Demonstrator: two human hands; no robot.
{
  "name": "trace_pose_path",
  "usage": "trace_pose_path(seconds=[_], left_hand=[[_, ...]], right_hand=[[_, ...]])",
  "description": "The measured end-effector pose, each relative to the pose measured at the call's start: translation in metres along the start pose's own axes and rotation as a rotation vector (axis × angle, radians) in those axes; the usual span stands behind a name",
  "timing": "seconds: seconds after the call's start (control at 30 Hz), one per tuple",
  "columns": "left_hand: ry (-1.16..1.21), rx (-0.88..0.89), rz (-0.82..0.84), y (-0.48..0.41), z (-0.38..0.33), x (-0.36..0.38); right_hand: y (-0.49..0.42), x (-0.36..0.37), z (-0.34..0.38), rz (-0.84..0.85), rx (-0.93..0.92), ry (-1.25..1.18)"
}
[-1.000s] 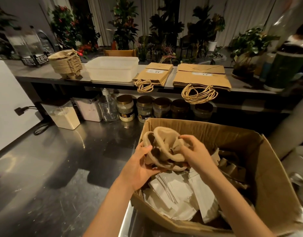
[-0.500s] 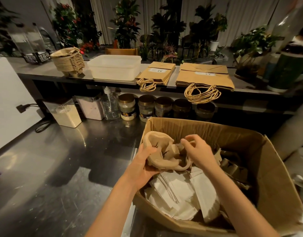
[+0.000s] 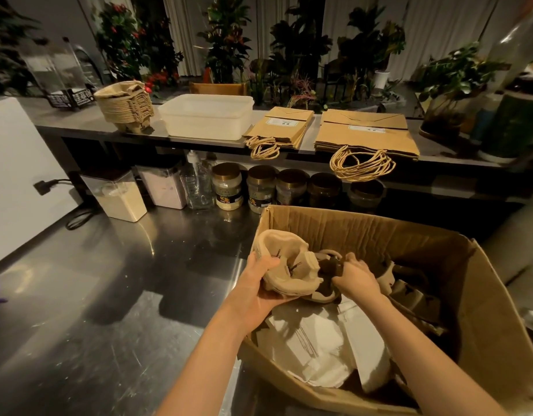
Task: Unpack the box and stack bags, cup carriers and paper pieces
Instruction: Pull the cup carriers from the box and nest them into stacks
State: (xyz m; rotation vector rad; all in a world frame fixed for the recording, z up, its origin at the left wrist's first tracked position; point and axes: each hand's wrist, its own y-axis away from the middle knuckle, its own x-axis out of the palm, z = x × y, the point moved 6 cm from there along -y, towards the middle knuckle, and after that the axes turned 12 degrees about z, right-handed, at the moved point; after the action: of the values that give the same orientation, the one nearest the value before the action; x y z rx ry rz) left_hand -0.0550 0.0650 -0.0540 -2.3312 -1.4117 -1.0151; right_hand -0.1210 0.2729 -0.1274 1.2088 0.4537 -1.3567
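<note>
An open cardboard box (image 3: 484,310) stands on the steel counter at the lower right. Over its left rim my left hand (image 3: 256,286) grips a beige pulp cup carrier (image 3: 289,265) from below. My right hand (image 3: 357,276) pinches the carrier's right part, which lies in shadow. White paper pieces (image 3: 319,349) fill the box bottom, with brown items behind them. On the raised shelf behind sit a stack of cup carriers (image 3: 125,106), a small pile of brown bags (image 3: 284,126) and a larger pile of brown bags (image 3: 367,133).
A white plastic tub (image 3: 208,115) sits on the shelf between the carrier stack and the bags. Jars (image 3: 229,190), a pump bottle (image 3: 196,181) and two plastic canisters (image 3: 118,195) line the counter's back. A white appliance (image 3: 16,175) stands at left. Plants fill the background.
The carrier has come down and shifted left over the box rim. My right hand has slid to the carrier's right end, lower inside the box.
</note>
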Motion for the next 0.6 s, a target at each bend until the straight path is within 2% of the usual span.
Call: trace_pose_path(seconds=[0.17,0.33,0.6], left_hand=[[-0.005,-0.003,-0.008,0.000,0.000,0.001],[0.013,0.001,-0.011,0.001,0.000,0.002],[0.014,0.007,-0.012,0.001,-0.001,0.001]], right_hand=[[0.002,-0.016,-0.006,-0.063,0.010,-0.074],[0.015,-0.024,-0.012,-0.044,-0.010,-0.546],[0.047,-0.083,-0.023,-0.297,-0.244,-0.709]])
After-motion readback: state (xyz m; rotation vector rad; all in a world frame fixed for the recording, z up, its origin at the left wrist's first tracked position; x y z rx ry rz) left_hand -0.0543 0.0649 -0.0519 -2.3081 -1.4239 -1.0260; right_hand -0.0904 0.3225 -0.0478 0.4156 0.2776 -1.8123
